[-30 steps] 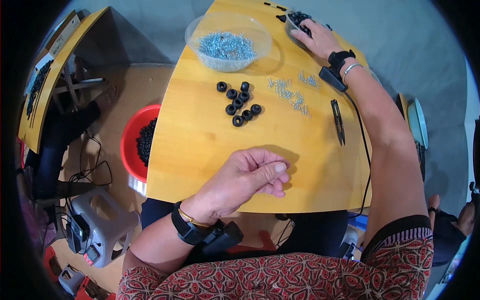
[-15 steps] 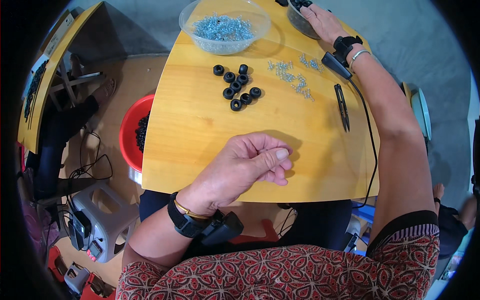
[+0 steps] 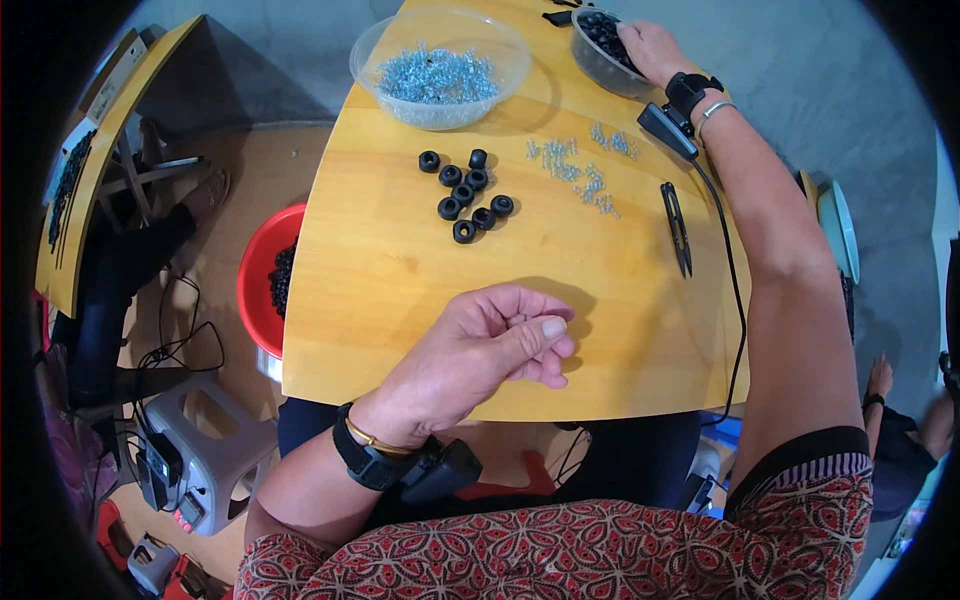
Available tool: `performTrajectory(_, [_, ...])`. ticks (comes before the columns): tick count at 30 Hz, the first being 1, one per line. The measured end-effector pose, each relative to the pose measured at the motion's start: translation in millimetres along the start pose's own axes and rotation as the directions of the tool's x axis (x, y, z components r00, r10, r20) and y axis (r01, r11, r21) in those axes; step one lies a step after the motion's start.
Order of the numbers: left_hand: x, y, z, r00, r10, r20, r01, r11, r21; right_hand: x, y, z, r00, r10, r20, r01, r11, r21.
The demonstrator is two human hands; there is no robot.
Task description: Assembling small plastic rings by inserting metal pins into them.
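My left hand (image 3: 490, 345) is held above the near part of the wooden table, thumb pressed against curled fingers. Whatever is pinched there, if anything, is hidden. At the far right, my right hand (image 3: 655, 52) reaches over the rim of a clear plastic bowl (image 3: 607, 76) full of black beads (image 3: 603, 35); its fingertips are hidden among them. Several large black ring-shaped beads (image 3: 463, 192) lie in a cluster beyond my left hand. To their right are scattered small clear-blue beads (image 3: 570, 168). A larger clear bowl (image 3: 440, 115) at the far left of the table holds light-blue beads (image 3: 437, 76).
Black thread snips (image 3: 677, 230) lie on the table (image 3: 400, 340) at the right, beside a black cable (image 3: 740, 300). Left of the table, a red basin (image 3: 258, 290) holds black beads. A grey stool (image 3: 215, 430) and another person's leg (image 3: 130, 250) are farther left.
The view has tilted, so the table sits lower and more of the bead bowl shows. My right hand stays at that bowl, and my left hand keeps its pinch.
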State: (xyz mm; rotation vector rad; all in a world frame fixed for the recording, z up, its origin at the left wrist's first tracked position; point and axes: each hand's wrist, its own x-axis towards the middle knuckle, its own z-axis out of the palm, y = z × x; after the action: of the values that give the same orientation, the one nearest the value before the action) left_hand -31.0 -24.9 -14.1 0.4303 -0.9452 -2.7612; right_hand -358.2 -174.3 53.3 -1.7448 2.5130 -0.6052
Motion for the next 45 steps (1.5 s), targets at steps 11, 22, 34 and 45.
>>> performTrajectory(11, [4.1,-4.0,3.7,0.997,0.079,-0.003,-0.078,0.986,0.150,-72.9,-16.6,-40.0,0.991,0.116,0.060,-0.129,0.945,0.300])
performTrajectory(22, [-8.3,11.7,-2.4,0.731,0.666,0.145,-0.052,-0.158,0.986,-175.5,-65.4,32.9,0.952,-0.250,0.176,0.250,0.968,0.021])
performTrajectory(34, [-7.1,-8.2,-1.2,0.849,0.474,0.232,0.037,-0.492,0.870,-173.2,-84.0,52.5,0.967,-0.112,0.231,0.130,0.989,-0.064])
performTrajectory(45, [-1.6,-18.2,-6.2,0.795,0.538,0.279,0.049,-0.517,0.855,-178.3,-71.3,27.6,0.832,0.084,0.548,-0.453,0.673,0.585])
